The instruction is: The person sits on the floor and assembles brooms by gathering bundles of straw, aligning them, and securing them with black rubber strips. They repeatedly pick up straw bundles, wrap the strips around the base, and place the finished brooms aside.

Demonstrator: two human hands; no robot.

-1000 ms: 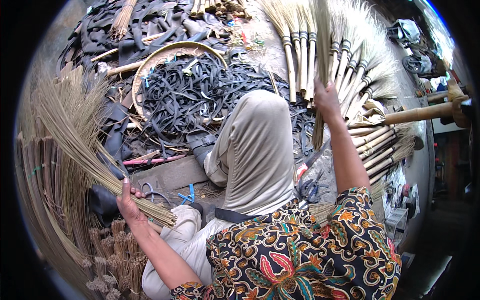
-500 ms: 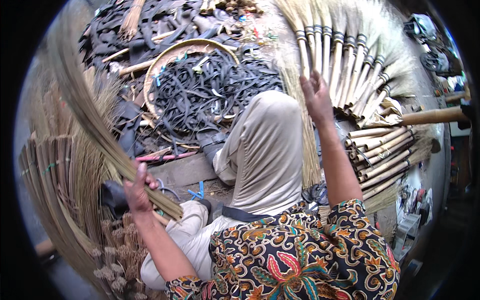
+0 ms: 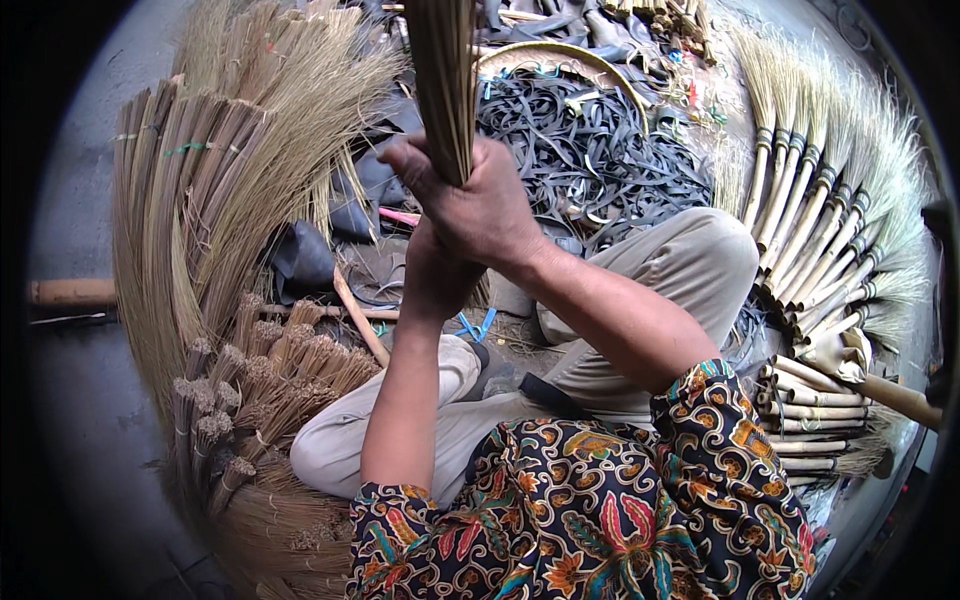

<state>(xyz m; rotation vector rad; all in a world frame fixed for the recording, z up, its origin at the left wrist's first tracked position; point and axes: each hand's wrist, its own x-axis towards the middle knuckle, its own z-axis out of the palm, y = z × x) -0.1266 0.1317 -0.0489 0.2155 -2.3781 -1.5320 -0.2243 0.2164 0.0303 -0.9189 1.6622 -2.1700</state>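
A bundle of long brown-green broom straw stands upright in front of me, running out of view at the top. My right hand is closed round it, with the thumb stretched to the left. Just below, my left hand is closed on the lower part, its fingers largely hidden behind the right hand and wrist. A short bit of the straw ends shows beneath the hands. Past them a round woven tray holds a heap of black rubber strips.
Finished brooms fan out at the right, above stacked bamboo handles. Tall straw bundles and shorter tied bundles lie at the left. Beside my bent leg are a wooden stick, black rubber and a blue strip.
The straw bundle has moved from the left to the middle and now stands upright. My right hand, open and empty before, has come across and taken hold of it. The view has shifted left.
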